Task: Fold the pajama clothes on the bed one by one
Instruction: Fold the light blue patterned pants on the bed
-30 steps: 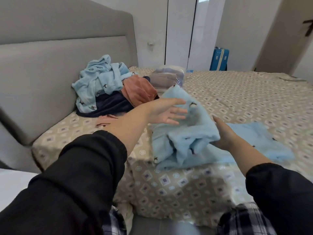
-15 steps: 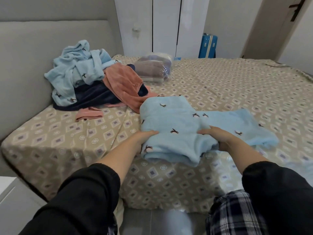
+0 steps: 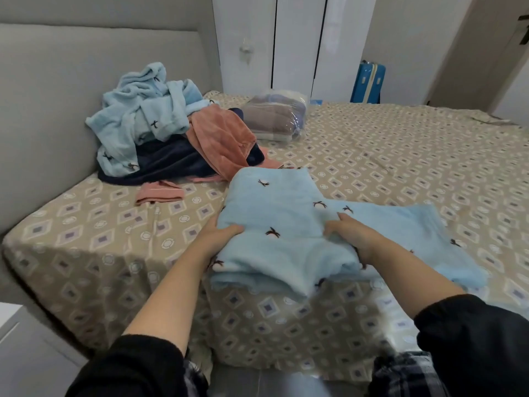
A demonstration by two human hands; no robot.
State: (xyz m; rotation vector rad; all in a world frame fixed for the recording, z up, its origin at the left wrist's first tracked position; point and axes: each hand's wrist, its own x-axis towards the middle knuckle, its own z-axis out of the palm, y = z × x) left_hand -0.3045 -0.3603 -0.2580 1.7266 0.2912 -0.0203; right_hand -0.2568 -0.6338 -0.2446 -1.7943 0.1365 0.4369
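A light blue fleece pajama piece [image 3: 280, 207] with small dark motifs lies partly folded at the near edge of the bed [image 3: 400, 156]. My left hand [image 3: 219, 234] grips its left edge, thumb on top. My right hand [image 3: 349, 234] holds the folded part's right side, fingers over the cloth; a single layer spreads out to the right of it. Against the headboard lies a heap: another light blue garment [image 3: 143, 110], a navy one [image 3: 169, 161] and a salmon pink one [image 3: 223, 138]. A small pink piece [image 3: 159, 193] lies apart in front of the heap.
A clear plastic bag of folded grey-brown cloth [image 3: 274, 116] sits on the bed's far side. The grey padded headboard [image 3: 57, 96] bounds the left. White wardrobe doors [image 3: 272, 44] and a blue suitcase [image 3: 367, 83] stand beyond the bed. A white bedside unit [image 3: 17, 339] is at lower left.
A second ago my left hand was raised open above the bunched blue garment. Now the garment lies flat and folded over, and both hands hold its sides at the bed's edge.
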